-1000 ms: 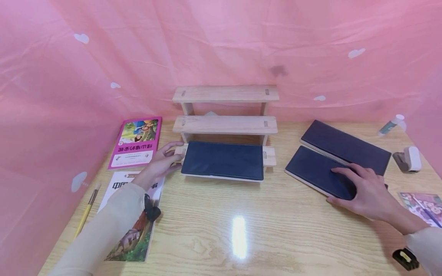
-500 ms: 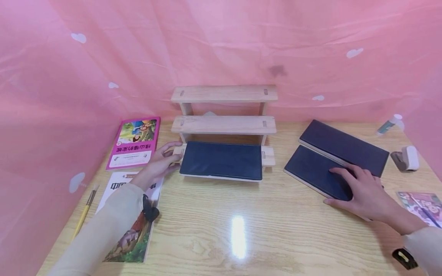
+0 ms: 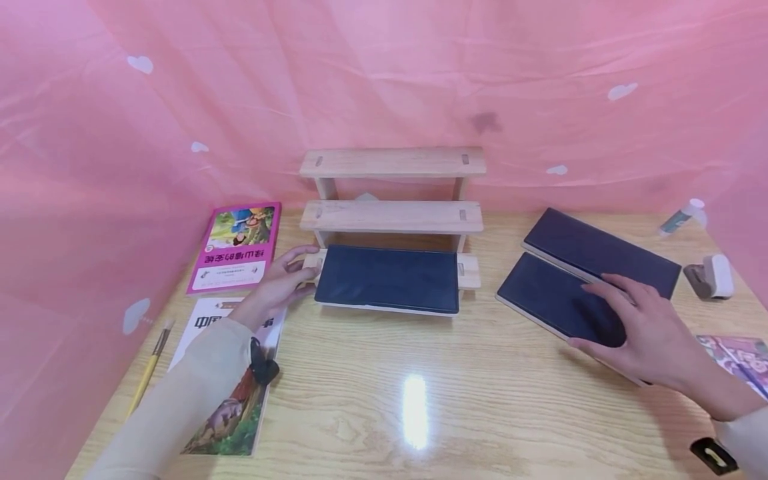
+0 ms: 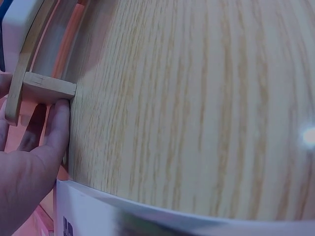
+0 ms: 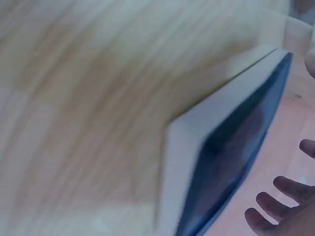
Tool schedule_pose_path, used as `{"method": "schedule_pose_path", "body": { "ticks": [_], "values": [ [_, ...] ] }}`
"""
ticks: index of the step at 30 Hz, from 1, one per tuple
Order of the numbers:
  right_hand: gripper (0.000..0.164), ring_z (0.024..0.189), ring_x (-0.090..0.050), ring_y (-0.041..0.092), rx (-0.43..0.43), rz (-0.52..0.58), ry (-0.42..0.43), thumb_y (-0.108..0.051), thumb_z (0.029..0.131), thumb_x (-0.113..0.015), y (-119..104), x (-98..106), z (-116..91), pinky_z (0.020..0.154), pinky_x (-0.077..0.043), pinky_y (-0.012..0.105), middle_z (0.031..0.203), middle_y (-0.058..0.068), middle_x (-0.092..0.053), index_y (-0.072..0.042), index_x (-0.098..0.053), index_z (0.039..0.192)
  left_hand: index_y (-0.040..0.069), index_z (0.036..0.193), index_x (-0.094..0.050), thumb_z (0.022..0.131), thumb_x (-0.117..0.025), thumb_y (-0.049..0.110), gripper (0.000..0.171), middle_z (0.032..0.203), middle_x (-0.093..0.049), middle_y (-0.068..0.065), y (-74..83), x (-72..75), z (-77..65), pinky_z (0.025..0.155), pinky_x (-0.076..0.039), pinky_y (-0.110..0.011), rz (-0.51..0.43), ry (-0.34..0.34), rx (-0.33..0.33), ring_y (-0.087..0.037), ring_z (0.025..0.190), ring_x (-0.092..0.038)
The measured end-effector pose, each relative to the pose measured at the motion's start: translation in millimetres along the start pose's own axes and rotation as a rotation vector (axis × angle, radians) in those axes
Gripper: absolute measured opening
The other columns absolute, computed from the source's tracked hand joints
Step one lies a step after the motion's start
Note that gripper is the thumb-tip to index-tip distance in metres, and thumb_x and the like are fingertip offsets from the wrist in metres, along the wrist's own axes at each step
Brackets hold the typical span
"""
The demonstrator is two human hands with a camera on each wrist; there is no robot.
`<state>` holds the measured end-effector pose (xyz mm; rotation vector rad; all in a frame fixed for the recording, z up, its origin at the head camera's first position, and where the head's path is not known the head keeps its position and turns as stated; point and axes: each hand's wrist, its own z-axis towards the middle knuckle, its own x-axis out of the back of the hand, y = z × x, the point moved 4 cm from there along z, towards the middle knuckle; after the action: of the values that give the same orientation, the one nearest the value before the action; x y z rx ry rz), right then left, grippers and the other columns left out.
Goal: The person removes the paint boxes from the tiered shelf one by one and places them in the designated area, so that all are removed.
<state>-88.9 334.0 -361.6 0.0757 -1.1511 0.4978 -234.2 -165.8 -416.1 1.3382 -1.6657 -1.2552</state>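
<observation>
My left hand [image 3: 277, 285] grips the left end of the lowest step of a pale wooden three-step rack [image 3: 391, 217]. In the left wrist view, its fingers [image 4: 59, 120] lie against the rack's side piece below the step. A dark-topped flat board with a pale edge [image 3: 387, 280] lies on that lowest step. Two similar boards lie slanted on the table at the right, a nearer one [image 3: 549, 300] and a farther one [image 3: 600, 250]. Over the nearer board's right end hovers my right hand [image 3: 651, 333], its fingers spread and loosely bent; the right wrist view shows them apart from the board.
At the left lie a pink-bordered book [image 3: 237, 247], a second book [image 3: 234, 407] and a yellow-handled brush [image 3: 147, 373]. A glue stick [image 3: 681, 218], a white-and-grey gadget [image 3: 711, 277] and a colourful booklet [image 3: 735, 357] sit at the right. Pink cloth [image 3: 390, 80] hangs behind.
My right hand has lifted slightly off the nearer board and shifted a little to the right. The left hand, rack and boards have stayed in place.
</observation>
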Motion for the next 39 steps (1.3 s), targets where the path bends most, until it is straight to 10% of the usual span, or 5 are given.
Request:
{"method": "schedule_pose_path", "body": {
  "ticks": [7,24,39],
  "values": [
    [0.087,0.110,-0.040,0.042,0.012,0.067,-0.008,-0.047,0.049,-0.082,-33,6,17,0.077,-0.029,0.059,0.128,0.018,-0.043,-0.015,-0.052,0.124,0.019,0.128,-0.043,0.087,-0.058,0.008,0.045,0.124,-0.046,-0.011,0.0,-0.5,0.5,0.091,-0.043,-0.041,0.013,-0.001,-0.007,-0.020,0.101,-0.054],
    [0.084,0.123,-0.033,0.033,0.343,0.182,-0.020,-0.052,0.063,-0.072,-137,-23,85,0.089,-0.029,0.055,0.135,0.014,-0.037,-0.014,-0.044,0.132,0.020,0.128,-0.044,0.086,-0.058,0.009,0.046,0.126,-0.046,-0.011,0.4,0.1,-0.1,0.091,-0.043,-0.041,0.009,0.010,-0.003,-0.022,0.102,-0.054],
    [0.089,0.134,-0.014,0.034,0.346,0.123,-0.283,-0.062,0.066,-0.066,-162,-73,132,0.098,-0.021,0.061,0.146,0.013,-0.022,-0.021,-0.033,0.138,0.018,0.129,-0.043,0.086,-0.058,0.008,0.046,0.126,-0.045,-0.012,1.9,-0.7,-0.6,0.091,-0.043,-0.042,0.003,0.010,-0.007,-0.023,0.105,-0.053]
  ]
}}
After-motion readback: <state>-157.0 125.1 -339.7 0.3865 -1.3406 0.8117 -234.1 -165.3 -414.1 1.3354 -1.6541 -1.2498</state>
